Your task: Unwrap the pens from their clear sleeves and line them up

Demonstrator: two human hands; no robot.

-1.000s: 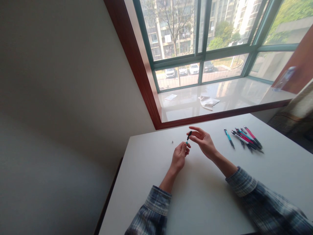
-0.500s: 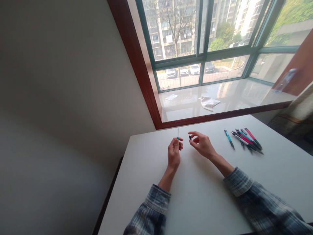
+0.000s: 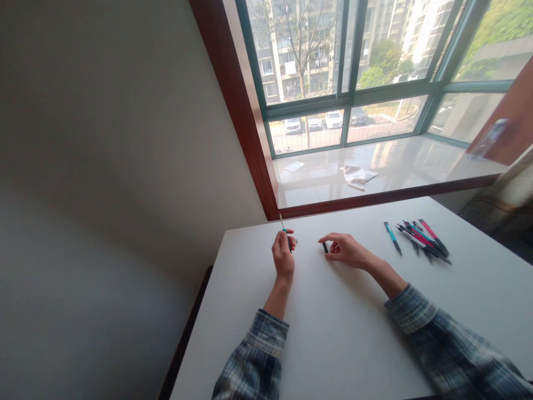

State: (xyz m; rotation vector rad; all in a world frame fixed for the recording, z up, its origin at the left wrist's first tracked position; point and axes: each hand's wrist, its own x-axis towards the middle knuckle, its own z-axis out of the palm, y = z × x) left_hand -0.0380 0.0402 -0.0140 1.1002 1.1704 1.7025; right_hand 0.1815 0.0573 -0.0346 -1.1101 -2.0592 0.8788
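Observation:
My left hand (image 3: 283, 253) is closed around a partly dismantled pen (image 3: 283, 229). A thin pale refill sticks up from its teal part above my thumb, tilted a little to the left. Most of the pen's body is hidden inside my fingers. To the right, my right hand (image 3: 343, 250) is low over the white table, pinching a short black tube-shaped pen piece (image 3: 325, 248) between thumb and fingertips. The two hands are apart, with table surface between them.
A teal and black pen (image 3: 392, 238) lies to the right of my right hand. Beyond it is a loose pile of several pens (image 3: 425, 240). The white table (image 3: 333, 333) meets a brown window frame (image 3: 358, 200); a white cloth (image 3: 358, 176) lies on the sill.
My left hand has moved left with the pen, which now leans left. My right hand has lowered slightly, and more of the black pen piece shows.

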